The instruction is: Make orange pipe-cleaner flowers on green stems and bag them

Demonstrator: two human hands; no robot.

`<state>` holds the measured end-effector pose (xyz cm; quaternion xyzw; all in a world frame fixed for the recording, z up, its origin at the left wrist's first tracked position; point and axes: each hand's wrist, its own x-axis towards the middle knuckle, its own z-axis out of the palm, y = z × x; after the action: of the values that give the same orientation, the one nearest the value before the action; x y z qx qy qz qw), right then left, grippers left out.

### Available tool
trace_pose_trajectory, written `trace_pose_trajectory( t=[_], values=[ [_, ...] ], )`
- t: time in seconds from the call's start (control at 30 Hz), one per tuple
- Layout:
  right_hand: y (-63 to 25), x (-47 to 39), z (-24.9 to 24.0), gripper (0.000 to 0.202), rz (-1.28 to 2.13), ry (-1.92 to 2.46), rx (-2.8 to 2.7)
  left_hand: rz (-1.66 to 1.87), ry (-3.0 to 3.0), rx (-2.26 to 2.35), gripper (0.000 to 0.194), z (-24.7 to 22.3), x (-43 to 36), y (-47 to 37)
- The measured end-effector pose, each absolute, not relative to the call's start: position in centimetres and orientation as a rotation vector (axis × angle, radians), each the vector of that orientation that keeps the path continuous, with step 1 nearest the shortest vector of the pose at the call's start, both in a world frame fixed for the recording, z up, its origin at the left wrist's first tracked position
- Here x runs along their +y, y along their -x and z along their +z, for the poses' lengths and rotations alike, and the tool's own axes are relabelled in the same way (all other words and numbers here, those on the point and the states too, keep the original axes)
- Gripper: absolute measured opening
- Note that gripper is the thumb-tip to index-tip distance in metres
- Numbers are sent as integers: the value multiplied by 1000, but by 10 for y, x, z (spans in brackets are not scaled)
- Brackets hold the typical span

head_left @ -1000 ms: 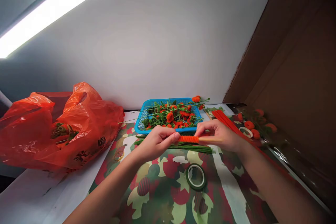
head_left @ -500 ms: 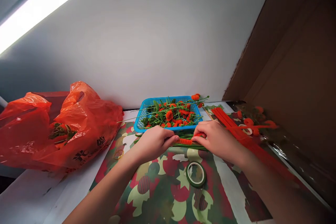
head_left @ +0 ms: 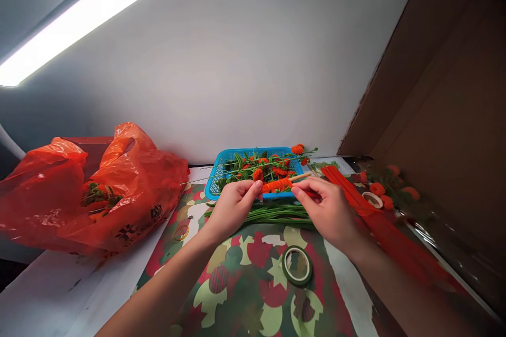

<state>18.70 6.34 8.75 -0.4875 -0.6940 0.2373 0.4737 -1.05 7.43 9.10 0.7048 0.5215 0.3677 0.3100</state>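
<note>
An orange fuzzy coil (head_left: 276, 185) is wound round a thin wooden stick (head_left: 302, 176), held level in front of the basket. My left hand (head_left: 237, 205) pinches the coil's left end between thumb and fingers. At the coil's right end, my right hand (head_left: 324, 206) is closed on the stick. Behind them sits a blue basket (head_left: 213, 172) with orange flowers and green stems in it. A bundle of green stems (head_left: 276, 214) lies under and between the hands. Nearer to me is a roll of green tape (head_left: 297, 266) on the patterned cloth.
An orange plastic bag (head_left: 134, 195) with flowers inside stands at the left. Red fuzzy strips (head_left: 342, 187), a white ring (head_left: 372, 200) and more orange flowers (head_left: 377, 189) lie at the right, near a cardboard panel (head_left: 446, 95).
Both hands have risen a little with the orange coil, now in front of the basket's near rim. The stick's end now shows beyond the coil. The view has shifted slightly.
</note>
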Motion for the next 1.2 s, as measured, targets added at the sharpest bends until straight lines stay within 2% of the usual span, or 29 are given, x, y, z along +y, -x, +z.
trace_pose_trajectory(
  t=[0.23, 0.37, 0.47, 0.63, 0.83, 1.0, 1.2],
  values=[
    [-203, 82, 87, 35, 1326, 1074, -1530, 977, -1906, 1181, 44, 88, 76, 14],
    [-213, 88, 89, 28, 1552, 1014, -1658, 806, -2000, 1068, 46, 88, 78, 20],
    [-219, 89, 91, 21, 1598, 1068, -1808, 642, -2049, 1017, 46, 90, 78, 23],
    [-223, 88, 93, 13, 1493, 1085, -2080, 466, -2178, 931, 44, 96, 77, 24],
    [-214, 81, 90, 14, 1140, 1187, -2239, 374, -2423, 1103, 41, 99, 74, 24],
    [-203, 74, 88, 17, 706, 1341, -2145, 383, -2439, 1370, 44, 100, 70, 21],
    [-191, 71, 84, 13, 444, 1346, -1909, 507, -2233, 1561, 42, 101, 65, 12]
  ],
)
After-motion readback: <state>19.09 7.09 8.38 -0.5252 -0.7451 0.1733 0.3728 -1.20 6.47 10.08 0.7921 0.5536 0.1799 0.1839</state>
